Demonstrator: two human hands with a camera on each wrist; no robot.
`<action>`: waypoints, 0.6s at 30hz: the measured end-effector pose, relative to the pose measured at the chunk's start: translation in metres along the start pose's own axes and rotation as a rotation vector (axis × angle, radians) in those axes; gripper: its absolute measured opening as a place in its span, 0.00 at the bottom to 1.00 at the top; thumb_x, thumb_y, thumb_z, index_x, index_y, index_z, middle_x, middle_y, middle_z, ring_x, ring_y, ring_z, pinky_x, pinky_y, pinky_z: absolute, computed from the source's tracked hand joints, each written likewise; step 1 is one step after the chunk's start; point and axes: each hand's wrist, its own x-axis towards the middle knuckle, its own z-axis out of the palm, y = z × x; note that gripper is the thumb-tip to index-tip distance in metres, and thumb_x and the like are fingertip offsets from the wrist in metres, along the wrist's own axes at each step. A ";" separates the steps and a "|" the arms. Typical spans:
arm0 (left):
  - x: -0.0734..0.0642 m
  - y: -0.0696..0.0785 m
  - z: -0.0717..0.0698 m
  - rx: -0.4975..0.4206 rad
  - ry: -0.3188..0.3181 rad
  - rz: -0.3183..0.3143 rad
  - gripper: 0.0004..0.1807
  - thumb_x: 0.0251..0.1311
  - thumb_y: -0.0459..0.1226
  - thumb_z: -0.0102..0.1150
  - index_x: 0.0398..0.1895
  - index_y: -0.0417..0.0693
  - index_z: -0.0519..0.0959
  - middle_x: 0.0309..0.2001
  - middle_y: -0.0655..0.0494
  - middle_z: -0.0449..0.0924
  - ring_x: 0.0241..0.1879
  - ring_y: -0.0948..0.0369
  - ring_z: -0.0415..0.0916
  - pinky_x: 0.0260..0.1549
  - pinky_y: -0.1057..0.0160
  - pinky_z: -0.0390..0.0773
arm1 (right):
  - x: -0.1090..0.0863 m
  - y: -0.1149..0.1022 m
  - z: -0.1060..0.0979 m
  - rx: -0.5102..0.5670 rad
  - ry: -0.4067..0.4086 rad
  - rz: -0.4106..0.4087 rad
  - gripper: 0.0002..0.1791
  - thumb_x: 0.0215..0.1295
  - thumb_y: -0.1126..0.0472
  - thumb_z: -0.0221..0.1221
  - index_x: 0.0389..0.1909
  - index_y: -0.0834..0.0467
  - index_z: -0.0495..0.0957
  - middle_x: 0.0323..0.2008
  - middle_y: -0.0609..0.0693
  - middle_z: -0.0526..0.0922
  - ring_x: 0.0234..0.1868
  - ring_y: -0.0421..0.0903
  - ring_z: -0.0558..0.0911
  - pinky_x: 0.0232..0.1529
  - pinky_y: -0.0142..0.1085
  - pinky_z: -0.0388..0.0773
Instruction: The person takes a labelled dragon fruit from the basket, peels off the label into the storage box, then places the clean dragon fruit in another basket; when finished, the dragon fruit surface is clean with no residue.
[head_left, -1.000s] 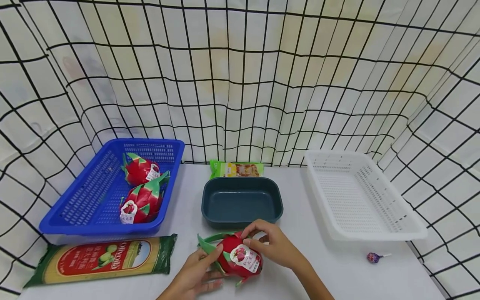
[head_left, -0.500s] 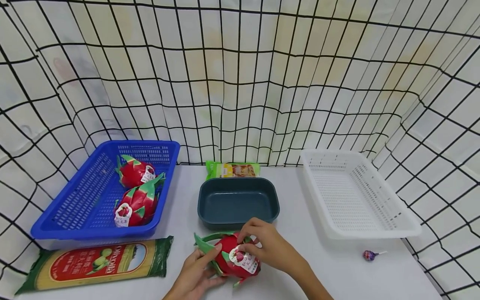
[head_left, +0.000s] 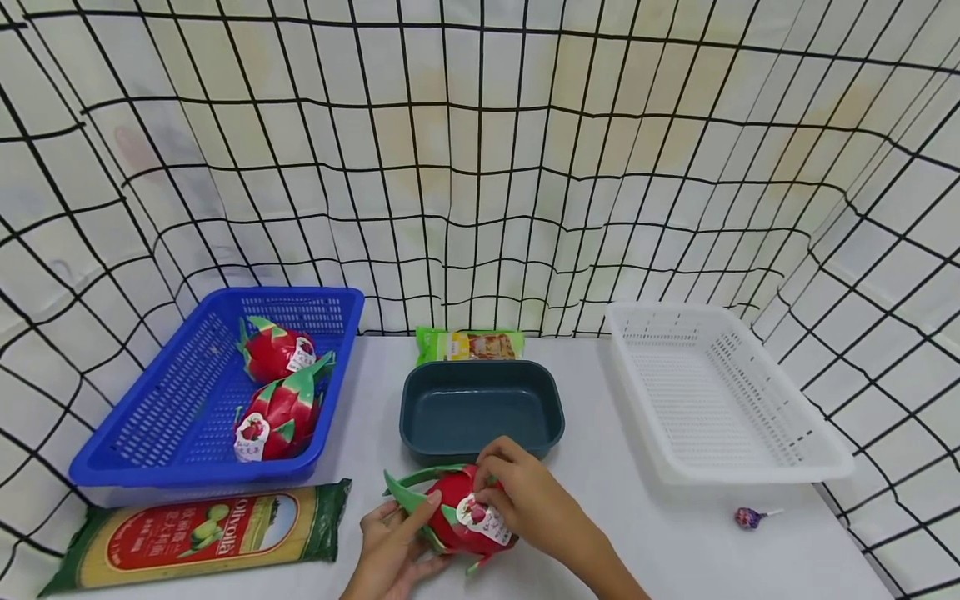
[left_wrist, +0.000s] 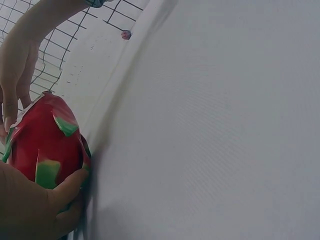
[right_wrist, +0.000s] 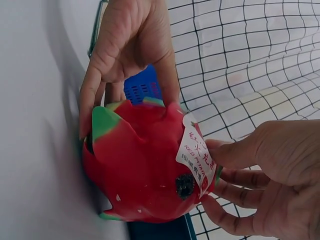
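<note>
A red dragon fruit [head_left: 453, 521] with green leaf tips lies on its side at the table's front, below the dark teal tray [head_left: 482, 454]. My left hand [head_left: 390, 546] grips its leafy end, thumb on top and fingers beneath. At the other end, my right hand [head_left: 532, 508] bends its thumb and fingers over the white printed label [right_wrist: 197, 155]. In the right wrist view the right thumb [right_wrist: 232, 152] lies at the label's edge, with the fingers around the fruit's side. Whether the label is lifted cannot be told.
Two more labelled dragon fruits [head_left: 281, 417] lie in the blue basket [head_left: 195, 475] at left. A pasta pack [head_left: 202, 533] lies before it. A green snack packet [head_left: 472, 345] sits behind the tray. At right are a white basket [head_left: 757, 473] and a lollipop [head_left: 748, 518].
My right hand has shifted slightly left over the label, its fingers covering more of it. My left hand keeps its grip, and the dragon fruit stays nearly in place. The whole view shifts a little.
</note>
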 end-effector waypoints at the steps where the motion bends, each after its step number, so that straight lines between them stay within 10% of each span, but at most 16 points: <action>1: 0.000 0.000 0.000 0.007 -0.009 0.004 0.59 0.59 0.48 0.67 0.71 0.39 0.29 0.75 0.29 0.40 0.65 0.33 0.59 0.48 0.30 0.74 | 0.000 -0.001 0.000 -0.011 0.005 0.004 0.04 0.62 0.59 0.65 0.33 0.53 0.79 0.46 0.45 0.76 0.47 0.39 0.78 0.46 0.23 0.80; 18: 0.001 -0.002 0.001 0.084 -0.077 -0.032 0.59 0.60 0.53 0.63 0.72 0.44 0.26 0.71 0.23 0.37 0.68 0.29 0.49 0.51 0.29 0.70 | -0.008 -0.009 0.005 -0.033 0.044 0.068 0.04 0.61 0.59 0.66 0.33 0.54 0.81 0.50 0.48 0.75 0.50 0.42 0.77 0.45 0.27 0.82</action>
